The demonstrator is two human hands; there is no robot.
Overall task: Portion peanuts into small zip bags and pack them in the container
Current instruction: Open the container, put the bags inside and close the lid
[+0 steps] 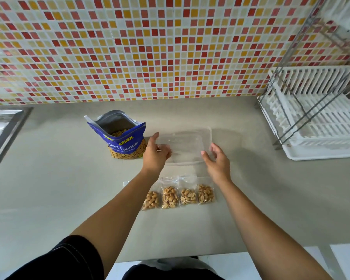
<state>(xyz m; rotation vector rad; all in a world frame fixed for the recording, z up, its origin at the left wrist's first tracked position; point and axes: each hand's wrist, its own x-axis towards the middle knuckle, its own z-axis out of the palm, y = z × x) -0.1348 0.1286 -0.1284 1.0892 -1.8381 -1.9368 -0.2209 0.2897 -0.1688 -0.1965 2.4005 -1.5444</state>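
Observation:
A clear plastic container (187,145) sits on the grey counter, lidless as far as I can tell. My left hand (156,155) is at its left edge with fingers stretched out, touching or nearly touching the rim. At the container's right front corner my right hand (217,161) is spread, with the thumb apart from the fingers. Neither hand holds anything. Several small zip bags of peanuts (178,196) lie side by side in a row nearer to me, between my forearms. A blue stand-up pouch of salted peanuts (123,139) stands open to the left of the container.
A steel sink (0,126) lies at the left end of the counter. A white dish rack on a metal frame (319,122) fills the right back corner. A tiled wall runs behind. The counter's front edge (271,248) is close to my body.

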